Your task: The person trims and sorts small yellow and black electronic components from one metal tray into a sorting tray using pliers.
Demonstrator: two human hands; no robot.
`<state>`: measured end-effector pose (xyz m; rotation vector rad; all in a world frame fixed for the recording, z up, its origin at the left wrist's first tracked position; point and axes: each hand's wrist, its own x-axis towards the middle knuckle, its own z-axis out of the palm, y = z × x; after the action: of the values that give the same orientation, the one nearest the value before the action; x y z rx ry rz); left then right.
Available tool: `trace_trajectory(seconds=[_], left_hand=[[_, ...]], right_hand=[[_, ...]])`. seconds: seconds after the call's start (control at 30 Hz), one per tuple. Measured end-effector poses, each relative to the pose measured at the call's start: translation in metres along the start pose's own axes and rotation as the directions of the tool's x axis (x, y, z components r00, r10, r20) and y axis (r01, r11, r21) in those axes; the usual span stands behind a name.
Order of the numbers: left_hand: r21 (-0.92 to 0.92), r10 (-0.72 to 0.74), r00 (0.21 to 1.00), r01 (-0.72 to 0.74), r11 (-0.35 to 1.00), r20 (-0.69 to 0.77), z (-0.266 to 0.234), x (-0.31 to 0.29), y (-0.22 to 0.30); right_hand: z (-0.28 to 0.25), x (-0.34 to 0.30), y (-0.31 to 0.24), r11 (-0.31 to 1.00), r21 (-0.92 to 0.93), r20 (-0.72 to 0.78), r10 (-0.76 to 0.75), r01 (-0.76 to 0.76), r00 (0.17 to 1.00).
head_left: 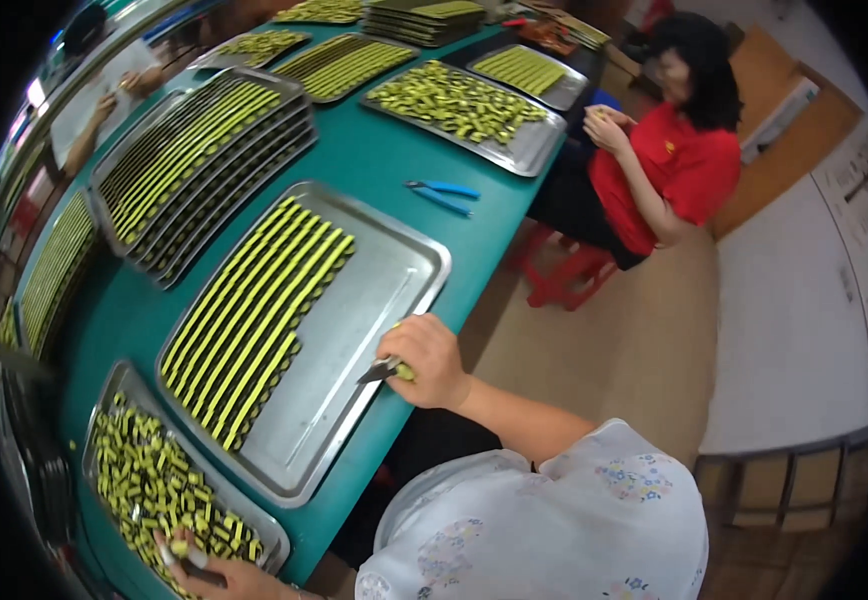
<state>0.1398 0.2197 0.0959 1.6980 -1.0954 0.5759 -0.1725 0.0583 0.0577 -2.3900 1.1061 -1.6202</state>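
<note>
At the lower left, my left hand (216,575) reaches over a metal tray (272,535) heaped with loose yellow-and-black pieces (159,475). Its fingers pinch a small yellow piece (182,549), and white covering shows on a finger. My right hand (427,362) is closed beside the near right edge of a larger metal tray (299,490). A short, dark, pointed blade (378,371) sticks out of that hand, its handle hidden by the fingers. A yellow-green piece (405,372) shows there too. Rows of yellow-and-black pieces (254,320) stand on the larger tray's left part.
Blue-handled pliers (444,195) lie on the green table (354,150). A stack of filled trays (204,170) stands at the far left; a tray of loose pieces (544,150) lies farther back. A person in red (664,170) sits at right on a red stool (566,280).
</note>
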Motion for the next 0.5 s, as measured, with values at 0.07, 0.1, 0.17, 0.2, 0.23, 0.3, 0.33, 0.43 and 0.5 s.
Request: trace_trajectory(seconds=[0.07, 0.1, 0.17, 0.2, 0.23, 0.3, 0.33, 0.43, 0.5], left_hand=[[-0.190, 0.057, 0.998, -0.056, 0.980, -0.004, 0.010, -0.001, -0.011], [-0.174, -0.045, 0.998, 0.054, 0.983, 0.052, 0.004, -0.004, -0.009], [-0.230, -0.105, 0.993, 0.114, 0.966, 0.047, 0.001, -0.002, -0.009], [-0.261, -0.160, 0.986, 0.168, 0.951, 0.050, -0.001, 0.000, -0.008], [-0.243, -0.185, 0.983, 0.184, 0.952, 0.022, -0.004, 0.004, -0.010], [-0.206, -0.221, 0.975, 0.212, 0.955, -0.020, -0.014, 0.008, -0.010], [-0.168, -0.327, 0.945, 0.323, 0.931, 0.004, -0.019, 0.012, -0.006], [-0.340, -0.427, 0.904, 0.407, 0.848, 0.018, -0.015, 0.016, 0.005], [-0.459, -0.485, 0.872, 0.459, 0.761, 0.067, -0.020, 0.016, 0.011]], right_hand=[[-0.006, -0.005, 0.002, 0.999, -0.052, -0.023, 0.009, -0.010, 1.000], [-0.009, -0.004, -0.002, 0.999, -0.039, -0.007, 0.017, -0.018, 1.000], [-0.005, -0.002, -0.003, 1.000, -0.003, 0.000, -0.002, 0.002, 1.000], [-0.006, -0.002, -0.002, 1.000, 0.020, 0.004, -0.009, 0.009, 1.000], [-0.008, 0.001, -0.005, 1.000, 0.024, 0.004, -0.012, 0.012, 1.000], [-0.015, 0.008, -0.012, 0.993, 0.105, -0.005, 0.057, -0.056, 0.998], [-0.020, 0.011, -0.014, 0.994, 0.095, -0.006, 0.061, -0.061, 0.998], [-0.025, 0.023, -0.013, 0.954, 0.265, -0.009, 0.151, -0.143, 0.988], [-0.017, 0.028, -0.022, 0.904, 0.382, 0.031, 0.196, -0.192, 0.980]])
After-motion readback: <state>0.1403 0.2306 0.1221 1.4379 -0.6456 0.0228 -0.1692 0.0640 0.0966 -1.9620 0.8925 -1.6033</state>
